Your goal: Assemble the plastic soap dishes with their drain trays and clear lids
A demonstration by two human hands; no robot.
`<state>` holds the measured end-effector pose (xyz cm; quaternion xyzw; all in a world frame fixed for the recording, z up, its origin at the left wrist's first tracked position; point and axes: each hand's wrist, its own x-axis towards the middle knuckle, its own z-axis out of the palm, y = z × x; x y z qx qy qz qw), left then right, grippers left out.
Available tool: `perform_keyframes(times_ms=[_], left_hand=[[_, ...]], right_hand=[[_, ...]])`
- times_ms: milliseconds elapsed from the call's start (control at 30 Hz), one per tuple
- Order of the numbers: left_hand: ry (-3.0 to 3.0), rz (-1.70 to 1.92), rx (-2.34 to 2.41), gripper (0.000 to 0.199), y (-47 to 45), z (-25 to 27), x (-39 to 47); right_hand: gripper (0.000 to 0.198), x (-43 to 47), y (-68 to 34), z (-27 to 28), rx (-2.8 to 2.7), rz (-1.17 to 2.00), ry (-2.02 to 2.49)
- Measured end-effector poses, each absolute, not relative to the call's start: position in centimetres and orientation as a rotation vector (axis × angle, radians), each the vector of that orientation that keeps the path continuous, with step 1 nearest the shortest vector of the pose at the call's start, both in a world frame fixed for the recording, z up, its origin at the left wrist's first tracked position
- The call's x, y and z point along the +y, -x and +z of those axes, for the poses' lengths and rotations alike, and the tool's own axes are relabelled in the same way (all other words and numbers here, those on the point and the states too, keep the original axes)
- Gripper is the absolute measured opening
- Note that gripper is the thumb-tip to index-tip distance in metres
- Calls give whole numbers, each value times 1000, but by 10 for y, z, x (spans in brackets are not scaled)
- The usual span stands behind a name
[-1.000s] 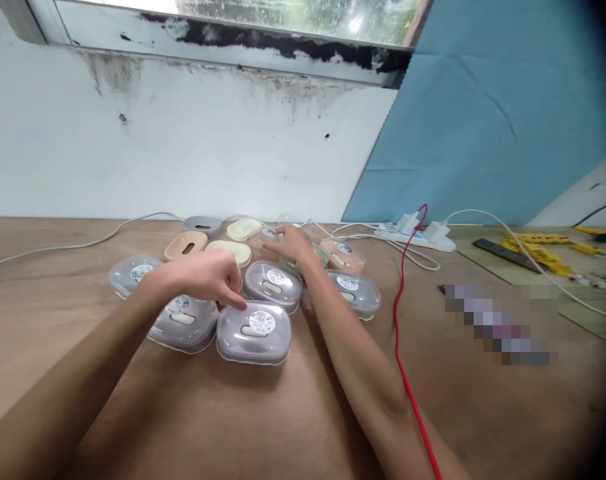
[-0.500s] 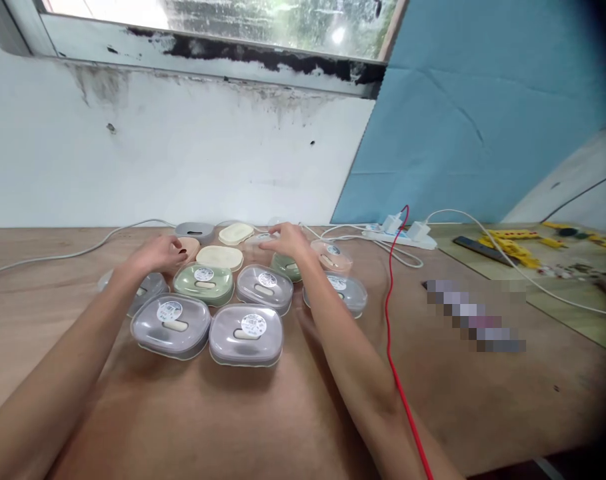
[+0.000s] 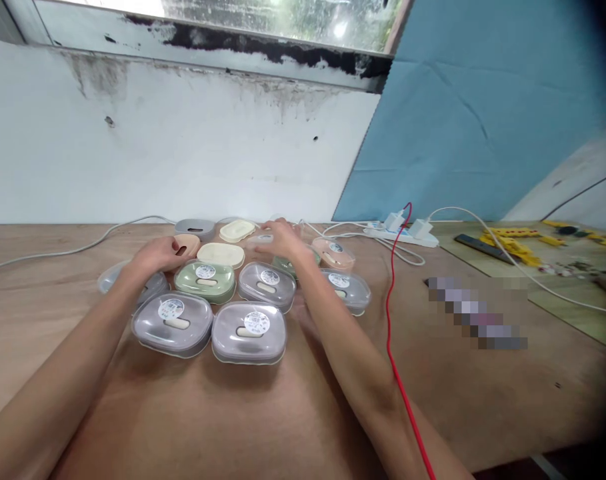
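My left hand (image 3: 157,257) has its fingers curled over the edge of a peach soap box (image 3: 189,243) with a dark slot. Beyond the cluster, my right hand (image 3: 283,240) has its thumb and fingers round a clear lid (image 3: 257,243); the fingertips are partly hidden. Between the hands lie two cream oval pieces, the nearer cream piece (image 3: 221,255) being larger. Closer to me sit lidded soap boxes with round labels: a green soap box (image 3: 205,280), a grey soap box (image 3: 267,285) and two more in front, the left front box (image 3: 173,327) and the right front box (image 3: 249,333).
A grey base (image 3: 195,229) stands by the wall. On the right are a peach lidded box (image 3: 334,253) and a grey lidded box (image 3: 353,293), partly behind my forearm. A red cable (image 3: 390,320) crosses the table from a power strip (image 3: 403,235). Yellow parts (image 3: 513,247) lie far right.
My left hand has settled lower onto the peach soap box, whose slot shows more. The right hand has shifted slightly left and down at the clear lid. The view has tilted slightly.
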<state>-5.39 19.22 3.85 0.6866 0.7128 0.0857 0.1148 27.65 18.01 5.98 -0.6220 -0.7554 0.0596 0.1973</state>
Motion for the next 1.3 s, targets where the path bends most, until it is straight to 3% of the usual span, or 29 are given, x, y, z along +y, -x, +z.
perform_keyframes(times_ms=[167,367,600,867,1300], left_hand=[[-1987,169,2184,66,51,45,188],[-1984,98,2178,54,47,49,183],[-1988,67,2186,52,45,52,182],[-1984,54,2178,51,42,58,177],[-1982,56,2148,54,38,64,168]], right_hand=[[44,183,-242,54,-2315,251,1490],[79,190,-224,43,-2456,403,1431],[68,195,-222,38,-2467,491,1479],[74,194,-216,42,-2426,516,1624],[44,188,-217,47,-2425,442,1578]])
